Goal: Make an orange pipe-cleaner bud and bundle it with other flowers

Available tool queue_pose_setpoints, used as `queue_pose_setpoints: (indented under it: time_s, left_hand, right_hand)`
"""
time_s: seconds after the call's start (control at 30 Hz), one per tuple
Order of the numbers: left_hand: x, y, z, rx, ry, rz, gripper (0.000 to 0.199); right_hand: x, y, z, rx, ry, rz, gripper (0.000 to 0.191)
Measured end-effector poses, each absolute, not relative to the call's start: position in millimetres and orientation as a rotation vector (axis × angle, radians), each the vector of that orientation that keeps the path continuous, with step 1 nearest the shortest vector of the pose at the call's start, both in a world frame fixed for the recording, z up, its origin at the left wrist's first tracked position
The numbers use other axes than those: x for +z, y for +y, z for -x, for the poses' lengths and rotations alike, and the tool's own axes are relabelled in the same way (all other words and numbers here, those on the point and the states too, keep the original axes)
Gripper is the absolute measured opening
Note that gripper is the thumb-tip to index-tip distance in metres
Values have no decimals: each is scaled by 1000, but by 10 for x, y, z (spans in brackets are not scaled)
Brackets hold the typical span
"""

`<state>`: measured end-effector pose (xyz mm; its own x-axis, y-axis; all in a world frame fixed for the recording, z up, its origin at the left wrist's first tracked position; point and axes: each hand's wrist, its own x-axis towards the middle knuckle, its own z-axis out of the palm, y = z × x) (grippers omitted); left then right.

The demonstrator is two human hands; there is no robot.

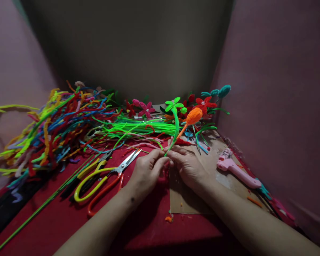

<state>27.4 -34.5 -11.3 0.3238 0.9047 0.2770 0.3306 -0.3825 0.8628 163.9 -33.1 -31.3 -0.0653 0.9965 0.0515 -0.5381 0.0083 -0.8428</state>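
Note:
Both hands meet at the centre, pinching the lower end of a green pipe-cleaner flower (pixel 176 122) whose stem rises and curves to a bright green bloom. My left hand (pixel 150 167) has thumb and forefinger closed on the green stem near its bottom. Fingers of my right hand (pixel 188 166) are closed on the same stem, right beside the left fingertips. An orange pipe-cleaner bud (pixel 194 116) stands just behind the right hand; where its stem ends is hidden by the fingers.
Yellow-and-red-handled scissors (pixel 96 181) and pliers (pixel 96 167) lie left of my hands. Heaped pipe cleaners (pixel 56 131) fill the left; a green bundle (pixel 144 127) lies behind. A pink glue gun (pixel 237 170) rests on cardboard (pixel 186 199) at right. Finished flowers (pixel 146 109) line the back.

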Motion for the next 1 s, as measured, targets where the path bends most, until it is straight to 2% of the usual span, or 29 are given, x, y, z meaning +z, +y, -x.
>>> queue_pose_setpoints:
  time_s: [0.1, 0.17, 0.33, 0.43, 0.53, 0.8, 0.9, 1.0]
  left_hand:
    - [-193, -355, -265, 1129, 1179, -2220, 15]
    - [-208, -354, -255, 1131, 1193, -2247, 16]
    - [-91, -348, -257, 1040, 1118, -1766, 16]
    - [-41, -337, -252, 971, 995, -1518, 17]
    - [-58, -316, -237, 935, 895, -1366, 19]
    - [-66, -254, -194, 733, 656, -1053, 17]
    - [-48, -275, -211, 736, 740, -1201, 19]
    - [-92, -317, -240, 915, 993, -1645, 22]
  right_hand:
    - [-284, -358, -1615, 1436, -819, 792, 8]
    - [-273, -370, -1609, 1444, -824, 833, 8]
    - [-291, -376, -1630, 1472, -930, 761, 14]
    - [-299, -368, -1654, 1385, -1016, 709, 10]
    - [-296, -357, -1672, 1359, -1055, 697, 7]
    - [-312, -326, -1669, 1522, -1010, 651, 12]
    - [-321, -333, -1665, 1480, -956, 678, 9]
    - [-310, -360, -1654, 1490, -870, 766, 10]
